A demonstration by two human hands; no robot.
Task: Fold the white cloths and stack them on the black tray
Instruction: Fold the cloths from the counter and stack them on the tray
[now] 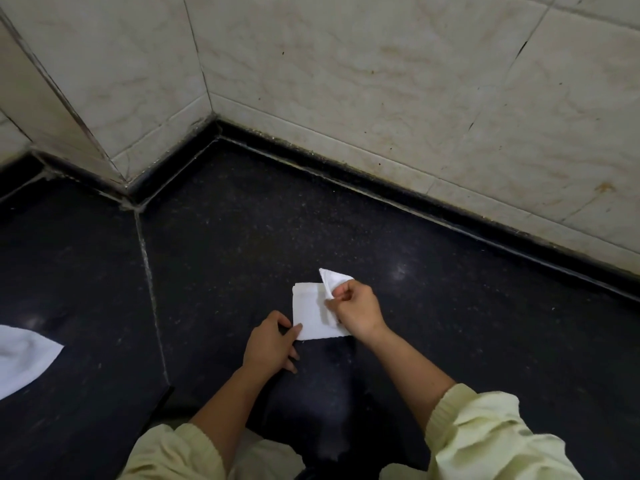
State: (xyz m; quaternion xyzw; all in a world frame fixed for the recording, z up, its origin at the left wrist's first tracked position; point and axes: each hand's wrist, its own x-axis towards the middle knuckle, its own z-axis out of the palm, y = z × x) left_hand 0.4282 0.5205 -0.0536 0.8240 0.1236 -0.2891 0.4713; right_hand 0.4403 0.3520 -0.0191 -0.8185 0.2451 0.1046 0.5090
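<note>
Right hand point(356, 311) pinches up a triangular flap of white cloth point(311, 315) (left hand point(270, 344) pinches its corner).

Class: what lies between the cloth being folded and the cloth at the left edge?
Head view: the left hand holding the folded cloth, then bare counter crossed by a pale seam.
</note>
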